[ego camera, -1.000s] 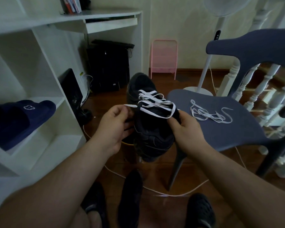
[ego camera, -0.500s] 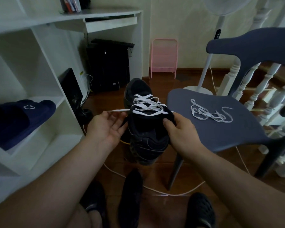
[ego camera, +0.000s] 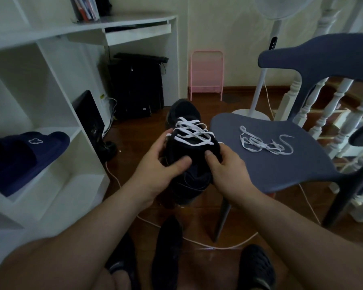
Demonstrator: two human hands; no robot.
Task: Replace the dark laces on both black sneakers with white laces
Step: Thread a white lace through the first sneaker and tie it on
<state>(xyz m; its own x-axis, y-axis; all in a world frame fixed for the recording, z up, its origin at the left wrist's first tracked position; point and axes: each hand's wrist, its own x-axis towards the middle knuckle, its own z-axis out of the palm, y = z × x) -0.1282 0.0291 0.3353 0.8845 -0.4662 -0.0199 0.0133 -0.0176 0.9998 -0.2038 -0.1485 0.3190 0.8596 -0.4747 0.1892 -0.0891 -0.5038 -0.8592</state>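
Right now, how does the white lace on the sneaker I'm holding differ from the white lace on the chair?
The lace on the sneaker is threaded criss-cross through a black shoe; the lace on the chair lies loose in a tangle. The first is held up between both hands; the second rests flat on the blue seat, untouched. Both are white and flat.

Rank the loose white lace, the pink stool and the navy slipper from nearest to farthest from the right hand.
From the right hand, in the head view:
1. Loose white lace, just to its right on the chair seat.
2. Pink stool, ahead by the far wall.
3. Navy slipper, far left on the white shelf.
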